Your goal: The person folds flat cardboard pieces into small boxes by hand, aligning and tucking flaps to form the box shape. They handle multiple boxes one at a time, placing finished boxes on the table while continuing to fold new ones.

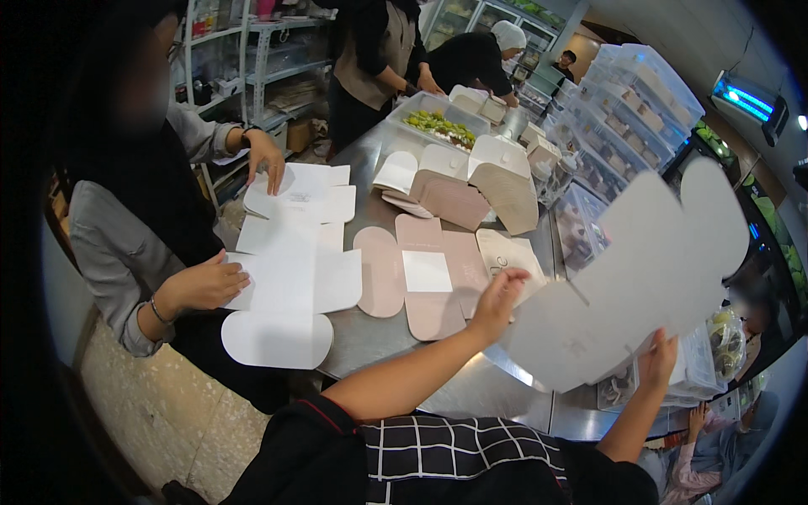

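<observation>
A large flat white cardboard box blank (623,269) with rounded flaps is held up, tilted, over the right part of the metal table. My right hand (658,360) grips its lower edge. At its left edge is my left hand (501,305), fingers partly curled against the card. Just beyond that hand lies a cream printed card piece (509,252). Left of it, an unfolded pink box blank (459,261) with a white square in its middle is spread on the table.
A co-worker's hands (206,282) rest on white box blanks (286,244) at left. Folded pink boxes (450,198) and a tub of green food (438,126) stand further back. Clear plastic bins (623,109) are stacked at right. Other people work at the far end.
</observation>
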The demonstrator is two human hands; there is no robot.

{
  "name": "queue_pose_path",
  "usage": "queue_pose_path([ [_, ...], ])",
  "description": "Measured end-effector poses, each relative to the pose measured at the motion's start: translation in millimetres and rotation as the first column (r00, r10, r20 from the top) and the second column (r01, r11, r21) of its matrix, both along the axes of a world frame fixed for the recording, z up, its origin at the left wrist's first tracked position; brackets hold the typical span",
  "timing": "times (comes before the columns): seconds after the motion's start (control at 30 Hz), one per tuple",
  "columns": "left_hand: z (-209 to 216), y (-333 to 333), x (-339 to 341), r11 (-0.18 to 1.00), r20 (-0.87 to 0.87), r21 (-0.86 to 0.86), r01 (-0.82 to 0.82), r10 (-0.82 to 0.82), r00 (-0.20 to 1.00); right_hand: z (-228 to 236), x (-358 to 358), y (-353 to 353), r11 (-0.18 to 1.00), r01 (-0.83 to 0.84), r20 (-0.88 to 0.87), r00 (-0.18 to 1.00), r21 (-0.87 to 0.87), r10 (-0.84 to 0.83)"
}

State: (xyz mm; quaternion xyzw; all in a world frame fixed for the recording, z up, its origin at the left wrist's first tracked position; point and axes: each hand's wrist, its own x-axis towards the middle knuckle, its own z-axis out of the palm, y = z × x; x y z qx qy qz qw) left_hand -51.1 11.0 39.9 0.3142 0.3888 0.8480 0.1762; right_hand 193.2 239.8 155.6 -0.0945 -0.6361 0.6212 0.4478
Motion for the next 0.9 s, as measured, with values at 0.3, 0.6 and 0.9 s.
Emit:
queue_pose_path([
  [0.3,24.8,-23.0,31.4,0.981,-0.439,-0.190,0.037,-0.119,0.890,-11.8,24.4,-39.8,0.999,-0.011,0.059,0.998,0.048,0.008],
  [0.6,44.5,-40.5,38.5,0.993,-0.612,-0.103,-0.057,-0.018,0.791,-8.4,21.8,-58.2,0.992,0.052,-0.045,0.998,0.113,-0.048],
  [0.9,39.5,-33.5,33.9,0.984,-0.651,-0.032,-0.177,0.114,0.751,-22.1,18.5,-49.9,0.977,0.033,-0.011,0.999,0.213,-0.031],
])
